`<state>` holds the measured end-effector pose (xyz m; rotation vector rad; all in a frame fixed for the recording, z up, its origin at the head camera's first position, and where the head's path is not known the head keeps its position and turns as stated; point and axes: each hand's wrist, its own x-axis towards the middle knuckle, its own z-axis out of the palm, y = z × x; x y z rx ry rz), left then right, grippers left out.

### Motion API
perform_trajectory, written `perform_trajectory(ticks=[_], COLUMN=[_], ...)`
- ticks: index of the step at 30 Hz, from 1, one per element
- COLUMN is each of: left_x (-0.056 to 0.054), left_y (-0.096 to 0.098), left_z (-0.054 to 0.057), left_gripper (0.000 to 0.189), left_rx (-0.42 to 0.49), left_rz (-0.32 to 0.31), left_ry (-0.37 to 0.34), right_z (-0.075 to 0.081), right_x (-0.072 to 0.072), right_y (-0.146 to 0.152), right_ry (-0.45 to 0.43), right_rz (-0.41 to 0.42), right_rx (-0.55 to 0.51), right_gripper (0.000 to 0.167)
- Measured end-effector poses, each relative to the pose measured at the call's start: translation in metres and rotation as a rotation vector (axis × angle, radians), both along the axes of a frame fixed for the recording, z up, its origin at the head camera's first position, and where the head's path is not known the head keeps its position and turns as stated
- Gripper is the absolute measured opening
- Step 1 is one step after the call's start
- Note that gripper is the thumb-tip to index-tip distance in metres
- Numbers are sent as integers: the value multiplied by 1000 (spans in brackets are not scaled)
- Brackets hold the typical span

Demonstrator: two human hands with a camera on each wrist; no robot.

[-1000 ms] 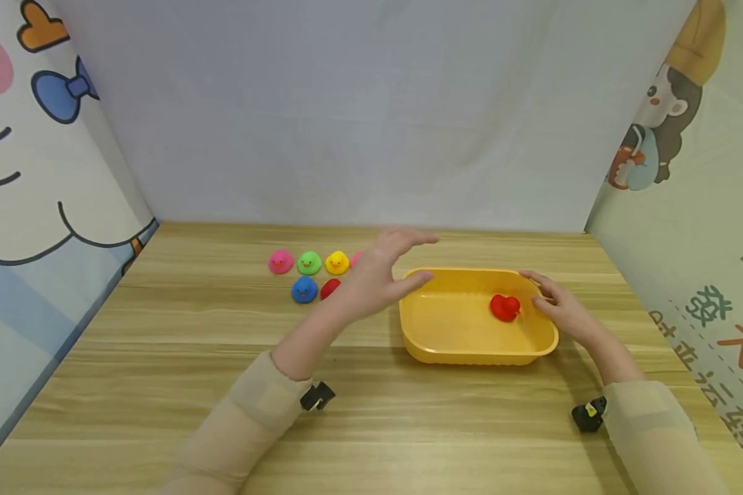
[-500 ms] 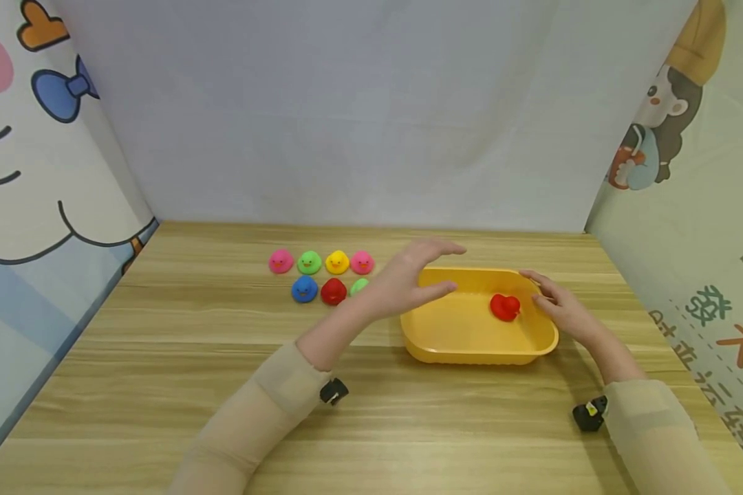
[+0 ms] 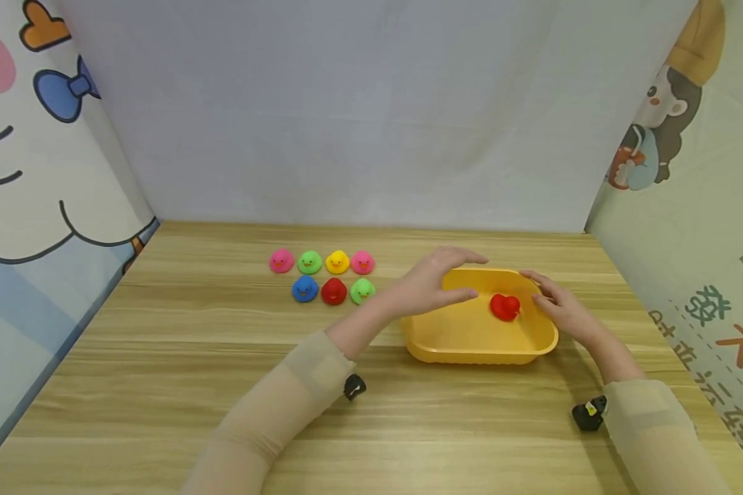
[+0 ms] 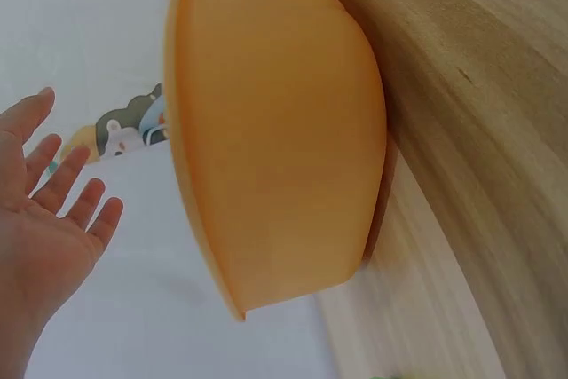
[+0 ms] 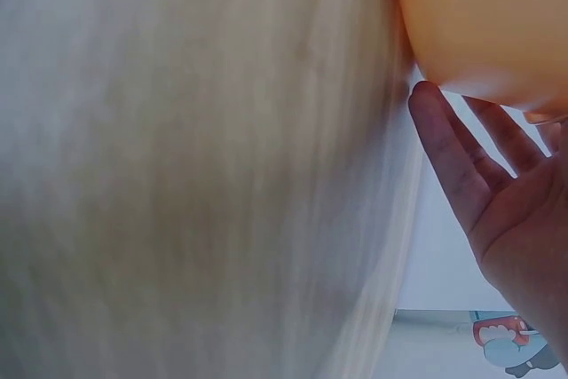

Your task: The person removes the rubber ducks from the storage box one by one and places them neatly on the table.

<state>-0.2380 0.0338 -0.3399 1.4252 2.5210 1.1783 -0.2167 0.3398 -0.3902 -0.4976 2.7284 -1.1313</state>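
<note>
A yellow plastic basin (image 3: 473,358) stands on the table, with one red rubber duck (image 3: 504,307) in its right half. My left hand (image 3: 432,282) hovers over the basin's left side, thumb and fingers spread apart and nothing between them. In the left wrist view that same hand (image 4: 49,241) is beyond the basin's rim, palm bare. At the basin's right end, my right hand (image 3: 566,315) holds the rim, thumb over the inner side and fingers along the outside. The right wrist view shows its fingers (image 5: 448,139) against the outer wall; the thumb is hidden there.
Left of the basin several rubber ducks stand in two rows: a back row with a yellow duck (image 3: 337,262) and a front row with a blue duck (image 3: 305,289), a red duck (image 3: 334,291) and a green duck (image 3: 362,291). A grey-white curtain (image 3: 371,124) hangs behind the table.
My left hand has moved right, from beside the basin to above it, uncovering the ducks at the right ends of the rows. The right hand, basin and red duck inside stay put.
</note>
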Motion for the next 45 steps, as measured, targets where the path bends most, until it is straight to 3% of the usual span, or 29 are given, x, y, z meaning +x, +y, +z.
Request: perform_trajectory(ticks=[14,26,39,45], left_x=[-16,-30,-32,-30], left_y=[29,51,81,88], left_z=[-20,-36,-49,-52], left_gripper=[54,56,63,64], left_rx=[-121,-167,-289,-375], left_rz=[-28,-83,-157,-147], left_ry=[-33,-70,-66,-47], right_z=[1,-5,-9,-10], right_x=[1,-2,-4,-5], right_y=[0,3,5,5], right_ry=[34,23,46,50], right_rz=[5,23,42,45], right_rx=[24,9,-5,-4], right_gripper=[47,47,46,46])
